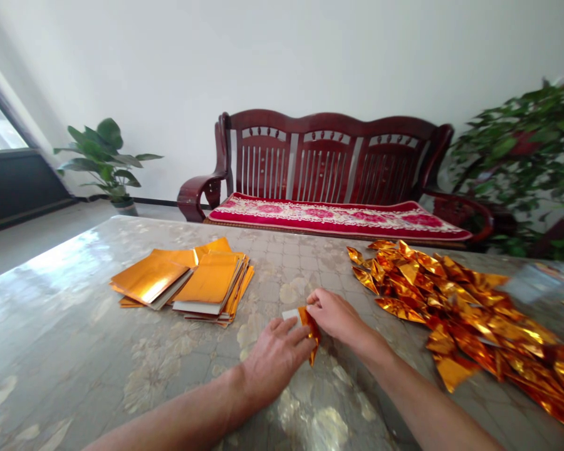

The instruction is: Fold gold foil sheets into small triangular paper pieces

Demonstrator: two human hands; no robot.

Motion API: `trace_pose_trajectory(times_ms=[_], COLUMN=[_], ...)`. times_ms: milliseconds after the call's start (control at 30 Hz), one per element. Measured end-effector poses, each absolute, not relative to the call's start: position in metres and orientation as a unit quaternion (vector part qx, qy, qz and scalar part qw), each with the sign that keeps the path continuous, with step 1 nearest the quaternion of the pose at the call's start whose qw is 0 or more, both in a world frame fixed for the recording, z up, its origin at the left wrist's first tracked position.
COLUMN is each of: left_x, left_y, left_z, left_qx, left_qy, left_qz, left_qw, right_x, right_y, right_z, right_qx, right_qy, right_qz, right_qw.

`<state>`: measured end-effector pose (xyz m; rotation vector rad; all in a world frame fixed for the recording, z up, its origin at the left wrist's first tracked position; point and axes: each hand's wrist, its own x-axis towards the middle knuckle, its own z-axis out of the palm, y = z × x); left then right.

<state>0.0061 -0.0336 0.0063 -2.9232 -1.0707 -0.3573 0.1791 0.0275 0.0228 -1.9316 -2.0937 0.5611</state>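
Observation:
A small sheet of gold foil paper [312, 326], partly folded and with a white part showing at its left, is between my hands on the table. My left hand [282, 351] curves its fingers over the sheet and holds it against the tabletop. At the upper right edge of the same sheet, my right hand [331, 313] is closed in a pinch on the foil. Fingers hide much of the fold. Left of my hands lie flat stacks of gold foil paper [207, 279]. On the right spreads a heap of folded gold foil pieces [432, 291].
The table [178, 369] has a glossy, patterned cover. A clear plastic bag [543, 285] lies by the heap at the right. Beyond the far edge stands a dark wooden bench [329, 160] with a red floral cushion [348, 216]. Potted plants [108, 160] flank it.

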Motion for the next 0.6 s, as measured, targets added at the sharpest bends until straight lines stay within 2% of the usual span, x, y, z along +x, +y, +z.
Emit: trace_pose_trajectory(times_ms=[233,433,600], left_x=[0.0058,0.0058,0.0048], left_y=[-0.0345,-0.0329,-0.0327], left_z=[0.006,0.0046,0.0016], left_qx=[-0.933,-0.933,-0.934], left_qy=[-0.336,-0.33,-0.321], left_qz=[-0.131,-0.142,-0.154], left_qw=[-0.001,-0.002,-0.017], right_x=[0.1707,0.1766,0.1784], right_y=[0.0222,0.0288,0.0219], right_z=[0.0265,0.0212,0.024], right_qx=[-0.66,-0.665,-0.672], right_qy=[-0.721,-0.696,-0.7], right_qz=[0.17,0.231,0.218], right_qw=[0.122,0.143,0.1])
